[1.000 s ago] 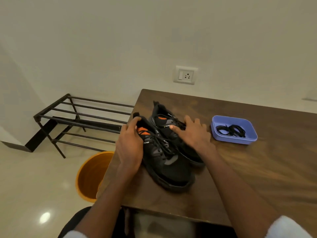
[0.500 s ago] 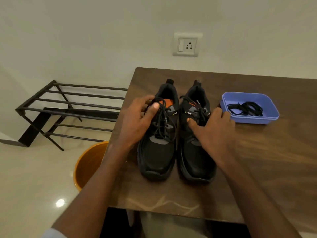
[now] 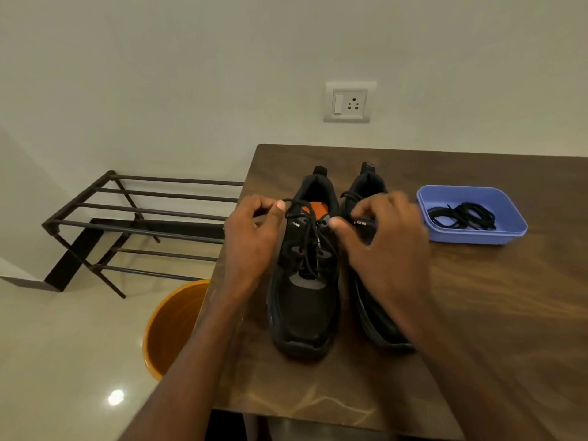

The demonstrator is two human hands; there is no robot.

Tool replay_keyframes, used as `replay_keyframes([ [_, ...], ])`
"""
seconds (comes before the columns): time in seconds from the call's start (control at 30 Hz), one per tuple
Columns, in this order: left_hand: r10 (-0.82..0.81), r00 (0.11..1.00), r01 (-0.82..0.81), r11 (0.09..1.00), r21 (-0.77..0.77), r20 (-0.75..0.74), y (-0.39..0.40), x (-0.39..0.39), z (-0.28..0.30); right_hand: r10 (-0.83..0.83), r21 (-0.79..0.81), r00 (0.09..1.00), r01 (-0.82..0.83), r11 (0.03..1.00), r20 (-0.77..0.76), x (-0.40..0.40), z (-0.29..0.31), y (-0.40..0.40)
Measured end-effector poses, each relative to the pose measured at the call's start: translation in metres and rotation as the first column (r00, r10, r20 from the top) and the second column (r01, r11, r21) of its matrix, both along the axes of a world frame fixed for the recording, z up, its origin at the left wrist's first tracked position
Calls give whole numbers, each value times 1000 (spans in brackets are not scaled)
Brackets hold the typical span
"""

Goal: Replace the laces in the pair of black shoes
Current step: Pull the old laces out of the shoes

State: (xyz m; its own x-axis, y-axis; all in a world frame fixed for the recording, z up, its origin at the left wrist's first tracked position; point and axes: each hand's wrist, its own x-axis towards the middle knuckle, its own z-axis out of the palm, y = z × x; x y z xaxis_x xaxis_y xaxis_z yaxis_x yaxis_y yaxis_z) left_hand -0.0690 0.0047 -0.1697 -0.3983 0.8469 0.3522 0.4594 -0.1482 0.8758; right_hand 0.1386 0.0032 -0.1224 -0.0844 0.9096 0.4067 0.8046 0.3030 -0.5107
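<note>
Two black shoes stand side by side on the wooden table, toes toward me. The left shoe has an orange inner patch and black laces tied in a loose bow. My left hand pinches one end of that lace between thumb and forefinger beside the collar. Over the right shoe lies my right hand with bent fingers on its laces; the thumb touches the left shoe's inner collar. Whether it holds a lace is hidden. Spare black laces lie coiled in a blue tray.
The blue tray sits on the table right of the shoes. An orange bucket stands on the floor under the table's left edge. A black metal rack stands against the wall on the left. A wall socket is above the table.
The shoes were turned to point straight at me. My left hand moved from the left shoe's side to pinch its lace end. My right hand's fingers curled from flat.
</note>
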Motion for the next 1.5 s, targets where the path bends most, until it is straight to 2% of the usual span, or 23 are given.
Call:
replay_keyframes([
  [0.1,-48,989,38,997,67,142,0,3,8,148,-79,988,-143,987,50,-24,-6,-9],
  [0.17,-70,965,52,996,78,251,0,4,9,181,-98,983,-178,979,22,-27,-11,-9],
  [0.3,-114,856,76,992,96,505,1,1,16,158,-131,984,-168,977,-79,-21,-12,-6],
  [0.47,-239,731,182,971,156,639,1,6,23,109,-145,993,-115,983,-51,-26,-15,-7],
  [0.63,-288,609,202,957,206,739,1,4,25,79,-113,981,-100,989,-178,-23,-17,-4],
  [0.8,-281,386,94,959,266,879,5,-11,23,-6,-35,901,-10,999,-433,-5,-2,2],
  [0.87,-230,363,-6,968,249,903,7,-24,19,-49,-87,799,-4,996,-599,5,6,7],
  [0.9,-185,360,-60,973,221,914,7,-32,17,-82,-126,703,-11,992,-707,10,10,10],
  [0.97,-78,352,-168,975,145,933,6,-44,15,-144,-188,386,-79,979,-911,19,17,14],
  [1.0,-26,358,-219,969,111,933,4,-49,15,-166,-195,219,-116,974,-961,24,19,16],
  [1.03,32,382,-270,959,79,924,3,-52,17,-183,-193,91,-129,973,-979,29,20,18],
  [1.07,101,432,-318,947,47,896,0,-53,19,-195,-195,8,-116,974,-981,34,19,21],
  [1.1,185,507,-363,932,13,842,-1,-54,19,-213,-210,-24,-82,974,-977,39,17,23],
  [1.13,275,609,-396,918,-16,744,-2,-53,19,-242,-242,18,-36,969,-970,42,14,25],
  [1.17,343,726,-407,913,-30,596,-3,-50,19,-273,-273,145,21,962,-951,43,13,25],
  [1.2,352,844,-375,927,-23,405,-5,-45,18,-288,-279,349,77,957,-892,42,11,25],
  [1.23,303,936,-306,952,-13,182,-6,-38,18,-271,-252,590,116,961,-761,39,9,23],
  [1.27,212,977,-213,977,-18,-37,-8,-29,17,-215,-205,811,120,971,-544,35,6,21],
  [1.3,104,971,-115,992,-41,-213,-9,-19,17,-145,-141,951,109,984,-273,29,2,17],
  [1.33,4,945,-32,996,-79,-326,-8,-10,15,-95,-72,995,93,993,-24,22,-2,14],
  [1.37,-72,918,30,993,-111,-390,-6,-1,13,-68,-37,988,74,997,142,15,-5,11],
  [1.43,-132,897,87,988,-125,-422,-3,8,8,-31,-45,973,43,998,230,2,-9,7],
  [1.5,-122,926,98,992,-83,-357,-2,11,6,9,-51,983,0,999,182,-5,-11,6],
])
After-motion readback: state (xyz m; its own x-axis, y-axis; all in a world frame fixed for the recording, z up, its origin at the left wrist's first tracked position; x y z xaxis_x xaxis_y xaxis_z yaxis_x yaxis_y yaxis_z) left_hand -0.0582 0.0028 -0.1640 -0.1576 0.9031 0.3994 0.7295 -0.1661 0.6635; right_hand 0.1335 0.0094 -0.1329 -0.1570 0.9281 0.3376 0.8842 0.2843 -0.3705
